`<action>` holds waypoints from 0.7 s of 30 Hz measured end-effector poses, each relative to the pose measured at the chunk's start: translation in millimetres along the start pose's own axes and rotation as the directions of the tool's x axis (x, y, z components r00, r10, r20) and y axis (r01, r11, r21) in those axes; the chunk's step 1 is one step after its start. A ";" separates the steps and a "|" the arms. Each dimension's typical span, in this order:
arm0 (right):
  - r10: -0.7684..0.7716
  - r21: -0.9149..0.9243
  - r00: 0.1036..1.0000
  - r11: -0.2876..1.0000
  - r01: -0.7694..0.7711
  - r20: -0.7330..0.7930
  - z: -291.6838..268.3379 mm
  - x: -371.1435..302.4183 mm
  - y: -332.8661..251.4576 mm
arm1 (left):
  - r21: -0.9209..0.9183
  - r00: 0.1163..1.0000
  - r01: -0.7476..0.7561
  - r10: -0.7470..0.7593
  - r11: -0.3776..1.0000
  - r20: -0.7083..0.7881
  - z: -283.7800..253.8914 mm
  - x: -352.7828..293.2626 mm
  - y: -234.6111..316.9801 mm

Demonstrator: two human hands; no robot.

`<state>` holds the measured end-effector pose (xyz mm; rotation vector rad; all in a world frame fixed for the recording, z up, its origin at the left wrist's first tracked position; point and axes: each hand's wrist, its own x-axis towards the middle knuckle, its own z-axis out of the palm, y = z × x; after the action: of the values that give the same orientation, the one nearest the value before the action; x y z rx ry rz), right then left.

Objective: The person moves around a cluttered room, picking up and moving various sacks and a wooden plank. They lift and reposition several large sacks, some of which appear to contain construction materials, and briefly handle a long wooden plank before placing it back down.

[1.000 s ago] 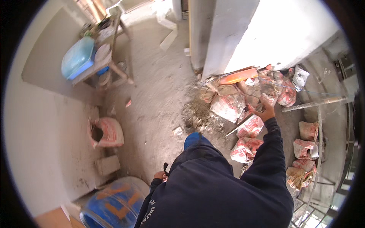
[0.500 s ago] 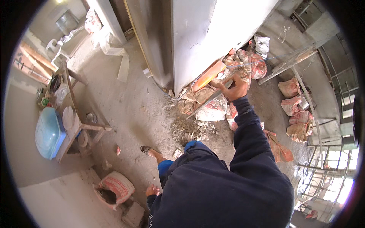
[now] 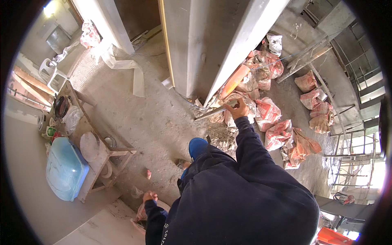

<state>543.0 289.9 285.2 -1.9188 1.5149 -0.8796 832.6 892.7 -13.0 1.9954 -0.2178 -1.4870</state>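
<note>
Pink rubble sacks [image 3: 272,109] around right hand [image 3: 239,109], beside concrete column [image 3: 212,45]

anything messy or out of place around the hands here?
Yes. Rubble is heaped loose on the floor by the wall base, with torn pink sacks strewn around it. The right hand grips a long bar there; the left hand hangs low.

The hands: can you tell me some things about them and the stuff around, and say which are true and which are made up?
1. The right hand grips a long thin rod. True.
2. The left hand is raised above the head. False: it hangs low beside the body.
3. Pink sacks lie on the floor near the right hand. True.
4. The blue tub lies among the sacks. False: it is far left, by the wooden bench.
</note>
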 end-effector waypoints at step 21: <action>-0.302 -0.005 0.947 0.953 0.303 -0.112 222.6 175.6 -170.4 | -0.466 0.988 0.155 -0.132 0.871 0.081 -102.5 164.2 346.7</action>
<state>847.2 160.6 298.1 -2.1612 1.2885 -1.1422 1063.4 580.4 70.2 1.6073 0.2629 -1.5043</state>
